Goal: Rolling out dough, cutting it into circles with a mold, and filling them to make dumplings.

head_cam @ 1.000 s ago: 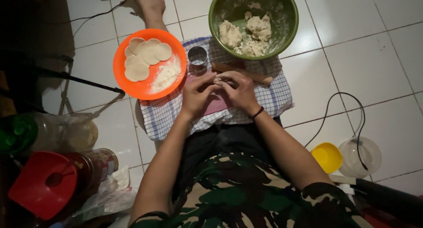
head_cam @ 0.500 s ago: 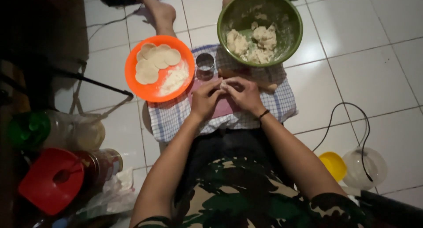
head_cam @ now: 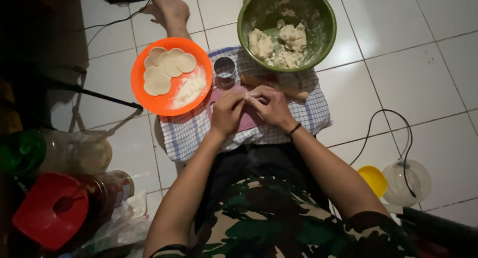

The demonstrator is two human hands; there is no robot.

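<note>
Both hands meet over a pink board (head_cam: pixel 247 119) that lies on a blue-and-white checked cloth (head_cam: pixel 308 113) spread on the white tiled floor (head_cam: pixel 398 64). The left hand (head_cam: pixel 226 112) and the right hand (head_cam: pixel 269 104) touch at the fingertips, and the fingers of both are drawn together around a small piece of dough that is almost wholly hidden between them; its shape and colour cannot be made out, so the grip of each hand reads as pinched together on that dough. A dark band sits on the right wrist. Just beyond the hands a wooden rolling pin (head_cam: pixel 279 86) lies across the cloth, and a small round metal cutter (head_cam: pixel 224 68) stands upright beside it. To the left, overlapping the cloth's edge, an orange plate (head_cam: pixel 144 96) carries several flat, pale round discs of dough (head_cam: pixel 167 68), laid overlapping, with a heap of white flour (head_cam: pixel 190 87) next to them. Past the rolling pin a green bowl (head_cam: pixel 318 19) holds rough, lumpy, off-white dough (head_cam: pixel 279 44), its inner wall dusted with flour. A bare foot (head_cam: pixel 172 11) rests on the tiles beyond the plate. On the right, well apart, a small yellow bowl (head_cam: pixel 372 181) sits just beside a clear lid (head_cam: pixel 408 181) with a black cable (head_cam: pixel 393 133) running over it. At the lower left stand a red funnel (head_cam: pixel 50 210) and jars (head_cam: pixel 107 191).
</note>
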